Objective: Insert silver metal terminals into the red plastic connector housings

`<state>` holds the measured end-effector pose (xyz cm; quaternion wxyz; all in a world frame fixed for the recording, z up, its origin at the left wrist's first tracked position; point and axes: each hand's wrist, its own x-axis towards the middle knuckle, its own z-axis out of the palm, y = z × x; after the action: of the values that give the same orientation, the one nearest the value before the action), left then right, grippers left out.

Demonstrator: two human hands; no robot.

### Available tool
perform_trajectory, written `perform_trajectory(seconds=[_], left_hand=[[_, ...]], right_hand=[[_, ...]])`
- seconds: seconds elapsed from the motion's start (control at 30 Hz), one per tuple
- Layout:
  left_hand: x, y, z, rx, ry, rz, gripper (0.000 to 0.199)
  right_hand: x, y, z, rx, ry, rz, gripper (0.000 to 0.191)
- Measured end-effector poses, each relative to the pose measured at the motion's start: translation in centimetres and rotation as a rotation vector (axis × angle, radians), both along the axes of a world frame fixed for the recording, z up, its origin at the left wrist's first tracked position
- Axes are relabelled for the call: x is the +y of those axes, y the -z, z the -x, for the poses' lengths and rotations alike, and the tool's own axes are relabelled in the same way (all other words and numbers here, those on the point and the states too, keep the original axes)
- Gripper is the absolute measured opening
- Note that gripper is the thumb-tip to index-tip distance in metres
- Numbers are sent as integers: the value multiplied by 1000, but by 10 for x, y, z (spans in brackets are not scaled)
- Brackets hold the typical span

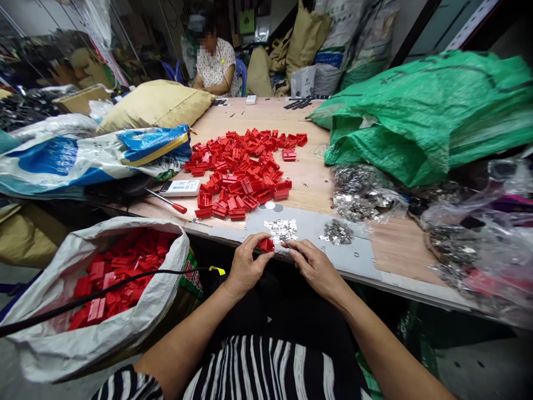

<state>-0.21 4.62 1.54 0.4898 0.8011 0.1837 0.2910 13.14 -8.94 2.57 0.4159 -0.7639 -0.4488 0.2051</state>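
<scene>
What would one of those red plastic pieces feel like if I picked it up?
The red plastic pieces look hard and boxy, so probably won't bend. They're likely light for their size, and their flat sides suggest they'd slide rather than roll.

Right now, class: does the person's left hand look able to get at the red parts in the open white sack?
Probably yes: the left hand is just beside the white sack's open mouth; only a thin black cable crosses the red parts.

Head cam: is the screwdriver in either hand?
No, the red-handled screwdriver lies on the wooden table, away from the left hand and the right hand.
</scene>
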Motion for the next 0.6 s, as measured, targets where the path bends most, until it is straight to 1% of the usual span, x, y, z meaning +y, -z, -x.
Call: perform_trajectory(seconds=[0.1, 0.2, 0.4, 0.6], left_hand=[[12, 1, -5, 37, 19, -130, 33], [18, 3, -8, 56, 69, -185, 35], [24, 3, -9, 96, 137, -114, 34], [28, 4, -9, 73, 160, -55, 36]], right_hand=[[2, 0, 0, -109, -26, 27, 24], [6, -1, 2, -141, -56, 40, 21], [14, -6, 0, -156, -108, 70, 19], [15, -7, -1, -142, -127, 68, 20]])
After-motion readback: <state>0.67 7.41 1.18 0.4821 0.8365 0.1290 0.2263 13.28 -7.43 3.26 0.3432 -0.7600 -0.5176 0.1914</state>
